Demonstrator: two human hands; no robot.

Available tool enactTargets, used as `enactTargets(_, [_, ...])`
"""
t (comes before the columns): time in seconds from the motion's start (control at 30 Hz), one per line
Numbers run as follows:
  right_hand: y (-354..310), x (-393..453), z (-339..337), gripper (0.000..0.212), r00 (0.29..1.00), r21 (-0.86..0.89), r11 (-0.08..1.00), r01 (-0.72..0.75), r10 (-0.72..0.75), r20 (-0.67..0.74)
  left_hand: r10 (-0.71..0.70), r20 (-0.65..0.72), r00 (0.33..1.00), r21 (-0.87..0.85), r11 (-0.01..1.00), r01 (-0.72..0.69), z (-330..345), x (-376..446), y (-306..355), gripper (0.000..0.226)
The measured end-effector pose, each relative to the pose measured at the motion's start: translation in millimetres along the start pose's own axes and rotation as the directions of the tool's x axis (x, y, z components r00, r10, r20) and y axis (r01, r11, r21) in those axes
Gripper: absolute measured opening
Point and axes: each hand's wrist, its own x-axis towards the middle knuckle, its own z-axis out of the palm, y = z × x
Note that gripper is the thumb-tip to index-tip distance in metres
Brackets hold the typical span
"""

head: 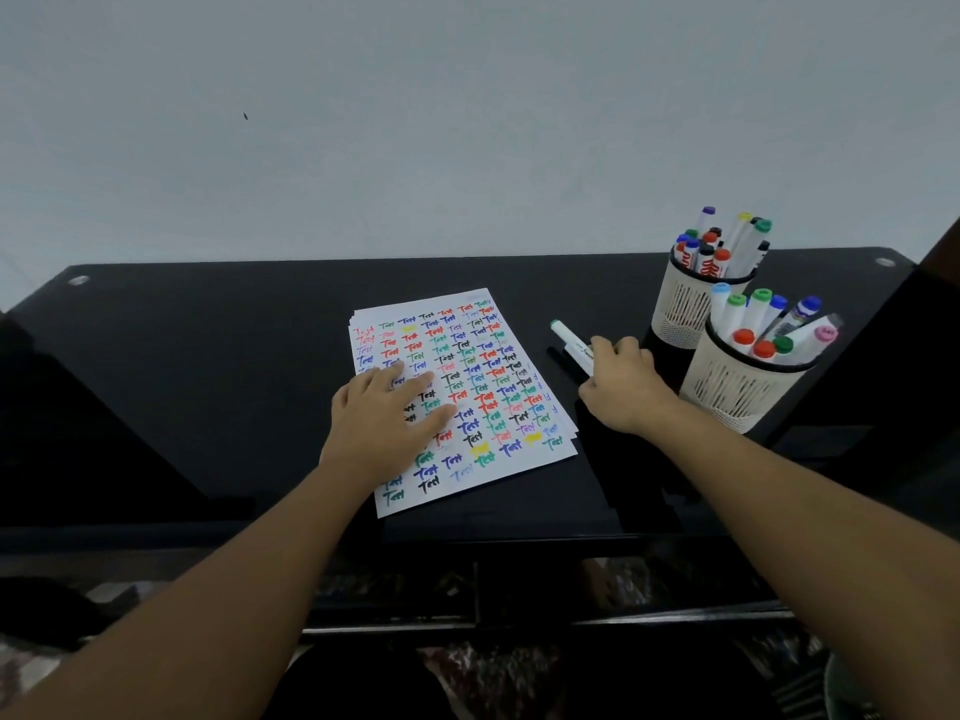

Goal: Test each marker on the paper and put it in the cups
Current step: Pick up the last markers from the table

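My flat left hand steadies the nearly filled test paper at centre while my right hand grasps the green-capped marker, beside two well-stocked cups at right.

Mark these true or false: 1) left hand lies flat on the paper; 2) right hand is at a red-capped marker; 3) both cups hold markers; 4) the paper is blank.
1) True: the left hand rests with straight fingers on the paper.
2) False: the right hand is at a green-capped marker lying on the table.
3) True: near cup and far cup both hold markers.
4) False: coloured "Test" words cover it.
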Motion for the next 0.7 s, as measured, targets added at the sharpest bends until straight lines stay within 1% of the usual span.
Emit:
enactTargets(0.07, [-2.2, -1.3, 3.2, 0.049, 0.999, -0.044, 0.999, 0.027, -0.027, -0.018, 0.002, -0.002, 1.0, -0.002, 1.0, -0.002, 1.2, 0.3, -1.1, 0.074])
enactTargets(0.2, [-5.2, -2.3, 4.1, 0.044, 0.997, -0.132, 0.989, 0.062, -0.067, -0.032, 0.001, 0.001, 1.0, 0.001, 1.0, -0.001, 1.2, 0.3, -0.8, 0.073])
enactTargets(0.33, [-11.2, -3.7, 3.1, 0.031, 0.999, -0.178, 0.984, 0.022, -0.027, -0.025, 0.005, -0.005, 1.0, 0.003, 1.0, -0.005, 1.4, 0.7, -0.9, 0.074])
enactTargets(0.4, [-13.3, -5.3, 2.9, 0.03, 0.999, -0.189, 0.982, 0.016, -0.022, -0.029, 0.006, -0.005, 1.0, 0.007, 1.0, -0.006, 1.7, 0.7, -1.2, 0.074])
enactTargets(0.53, [-12.3, -7.6, 4.0, 0.024, 0.989, -0.242, 0.968, 0.061, -0.092, -0.118, 0.003, -0.004, 1.0, 0.008, 1.0, -0.002, 2.5, 0.7, -1.9, 0.074])
enactTargets(0.6, [-12.8, -7.2, 1.6, 0.025, 0.979, -0.226, 0.97, 0.088, -0.126, -0.159, 0.006, -0.012, 1.0, 0.004, 1.0, -0.006, 2.9, 1.7, -2.2, 0.075])
enactTargets(0.7, [-13.8, -4.2, -1.2, 0.025, 0.971, -0.106, 0.984, 0.144, -0.161, -0.177, 0.006, -0.012, 1.0, -0.003, 1.0, -0.006, 3.2, 2.4, -2.3, 0.075])
